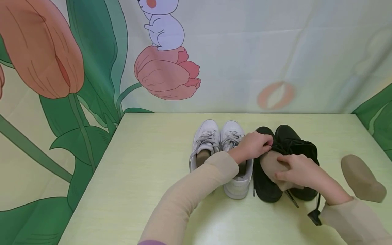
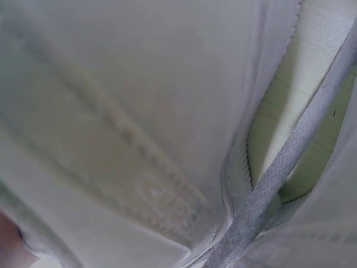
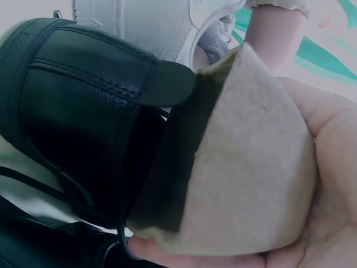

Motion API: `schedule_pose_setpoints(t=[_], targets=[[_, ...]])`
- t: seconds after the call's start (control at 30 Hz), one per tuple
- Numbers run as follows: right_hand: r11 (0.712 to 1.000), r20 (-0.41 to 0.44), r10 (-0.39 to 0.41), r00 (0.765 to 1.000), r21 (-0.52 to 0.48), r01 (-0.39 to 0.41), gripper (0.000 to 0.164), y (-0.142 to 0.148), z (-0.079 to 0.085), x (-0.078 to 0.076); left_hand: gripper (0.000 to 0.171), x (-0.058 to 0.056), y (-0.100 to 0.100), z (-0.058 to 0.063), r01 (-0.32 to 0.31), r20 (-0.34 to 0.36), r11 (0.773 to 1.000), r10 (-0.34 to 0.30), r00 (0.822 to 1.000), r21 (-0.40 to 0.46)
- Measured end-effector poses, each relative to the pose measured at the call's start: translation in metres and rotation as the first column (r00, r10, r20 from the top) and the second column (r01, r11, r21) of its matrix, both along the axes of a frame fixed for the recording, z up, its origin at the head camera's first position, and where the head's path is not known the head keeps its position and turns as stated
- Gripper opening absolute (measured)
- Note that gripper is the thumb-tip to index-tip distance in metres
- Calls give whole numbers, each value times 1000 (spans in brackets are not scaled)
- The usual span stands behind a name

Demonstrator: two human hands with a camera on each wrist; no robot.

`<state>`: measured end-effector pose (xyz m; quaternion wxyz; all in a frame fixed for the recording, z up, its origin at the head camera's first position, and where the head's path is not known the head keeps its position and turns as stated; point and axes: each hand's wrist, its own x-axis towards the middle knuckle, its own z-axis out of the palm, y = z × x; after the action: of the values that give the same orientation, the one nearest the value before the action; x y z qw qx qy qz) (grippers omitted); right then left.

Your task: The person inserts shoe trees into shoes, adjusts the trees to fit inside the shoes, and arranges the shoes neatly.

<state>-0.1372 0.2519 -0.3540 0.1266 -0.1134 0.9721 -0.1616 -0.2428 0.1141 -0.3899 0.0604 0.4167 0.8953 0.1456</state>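
A tan molded shoe insert (image 1: 272, 165) (image 3: 251, 162) is held in my right hand (image 1: 301, 170) (image 3: 337, 167), its thumb and fingers around the thick end. The insert's front part reaches into the opening of the left black shoe (image 1: 267, 187) (image 3: 89, 72). My left hand (image 1: 253, 144) grips that shoe's upper near the tongue and laces, its fingers curled in. The right black shoe (image 1: 286, 134) stands alongside, partly covered by my right hand. White leather (image 2: 139, 111) and a pale lace (image 2: 290, 151) fill the left wrist view up close.
A pair of white sneakers, one on the left (image 1: 208, 131) and one on the right (image 1: 235, 189), stands beside the black pair with tan inserts inside. Another tan insert (image 1: 362, 178) lies at the right. A small black tag (image 1: 315, 216) hangs by my right wrist. Behind the table (image 1: 137, 170) is a flower-print cloth (image 1: 245, 58).
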Motion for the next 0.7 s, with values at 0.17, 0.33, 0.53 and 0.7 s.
schedule_pose_setpoints(t=[0.17, 0.33, 0.53, 0.7], targets=[[1000, -8, -15, 1000, 23, 15, 37, -5, 0, -3, 12, 0, 0, 0, 13, -2, 1000, -13, 1000, 5], [998, -21, -14, 1000, 54, 15, 34, -8, 0, -6, 13, 0, 0, 0, 16, -1, 1000, -16, 1000, 4], [1000, -6, -22, 1000, -10, 22, 61, -1, -1, 0, 12, 1, -1, 1, 5, 8, 1000, -5, 1000, -3], [984, 30, 12, 999, -177, -7, 84, 14, -4, 11, 11, 1, 0, 0, 2, 9, 1000, -2, 1000, 1]])
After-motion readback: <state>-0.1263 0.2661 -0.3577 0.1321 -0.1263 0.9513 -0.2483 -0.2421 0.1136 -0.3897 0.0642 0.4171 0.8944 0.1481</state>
